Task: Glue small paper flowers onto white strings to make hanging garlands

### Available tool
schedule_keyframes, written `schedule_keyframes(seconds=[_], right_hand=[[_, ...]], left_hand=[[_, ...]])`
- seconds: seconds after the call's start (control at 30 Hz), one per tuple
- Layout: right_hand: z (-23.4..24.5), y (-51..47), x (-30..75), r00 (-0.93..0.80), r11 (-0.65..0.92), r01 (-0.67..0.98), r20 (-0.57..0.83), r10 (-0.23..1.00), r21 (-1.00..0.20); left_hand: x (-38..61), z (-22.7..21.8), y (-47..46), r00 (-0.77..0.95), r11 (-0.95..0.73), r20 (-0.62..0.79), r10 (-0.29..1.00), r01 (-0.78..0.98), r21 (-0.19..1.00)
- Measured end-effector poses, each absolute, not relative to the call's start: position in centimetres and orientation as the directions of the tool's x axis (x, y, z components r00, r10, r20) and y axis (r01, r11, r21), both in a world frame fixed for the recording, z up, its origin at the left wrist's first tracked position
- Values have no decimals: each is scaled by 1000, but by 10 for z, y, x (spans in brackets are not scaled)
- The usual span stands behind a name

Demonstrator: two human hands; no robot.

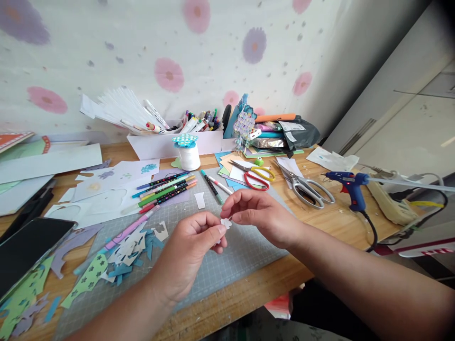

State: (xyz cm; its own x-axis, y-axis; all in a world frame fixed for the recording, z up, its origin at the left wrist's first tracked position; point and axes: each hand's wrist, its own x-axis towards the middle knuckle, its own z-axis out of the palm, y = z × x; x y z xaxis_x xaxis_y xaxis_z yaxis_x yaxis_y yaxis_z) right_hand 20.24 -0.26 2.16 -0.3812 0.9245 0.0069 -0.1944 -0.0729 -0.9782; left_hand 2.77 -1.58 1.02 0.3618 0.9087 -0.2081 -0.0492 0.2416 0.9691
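Between my two hands, above the grey cutting mat (220, 274), is a small white paper cutout (226, 222) with a scalloped, flower-like edge. My left hand (194, 241) pinches it between thumb and forefinger. From the other side, my right hand (263, 215) closes thumb and fingertips at the cutout's edge. Fingers partly cover the piece. A small white paper strip (199, 200) lies on the mat just beyond the left hand. Beyond the hands rest a dark dotted marker (212, 187) and a white marker (221, 185).
Paper scraps (130, 251) and several markers (165, 192) spread leftward, near a phone (33, 251). Red-and-yellow scissors (254, 174), large silver scissors (305, 183) and a blue glue gun (350, 184) with a cord lie to the right. A white spool (189, 157) stands behind.
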Motion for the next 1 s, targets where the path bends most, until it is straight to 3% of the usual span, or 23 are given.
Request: schedule_keyframes(seconds=[0.43, 0.7, 1.0], right_hand=[[20, -4, 201, -338, -96, -221, -16, 941, -971], [20, -5, 199, -326, -176, -217, -99, 940, -960], [20, -5, 197, -324, -172, -207, -98, 941, -963]], left_hand=[[27, 8, -15, 454, 226, -147, 879, -125, 966], [25, 5, -13, 413, 102, -100, 905, 16, 995], [27, 9, -13, 380, 128, -115, 918, -8, 992]])
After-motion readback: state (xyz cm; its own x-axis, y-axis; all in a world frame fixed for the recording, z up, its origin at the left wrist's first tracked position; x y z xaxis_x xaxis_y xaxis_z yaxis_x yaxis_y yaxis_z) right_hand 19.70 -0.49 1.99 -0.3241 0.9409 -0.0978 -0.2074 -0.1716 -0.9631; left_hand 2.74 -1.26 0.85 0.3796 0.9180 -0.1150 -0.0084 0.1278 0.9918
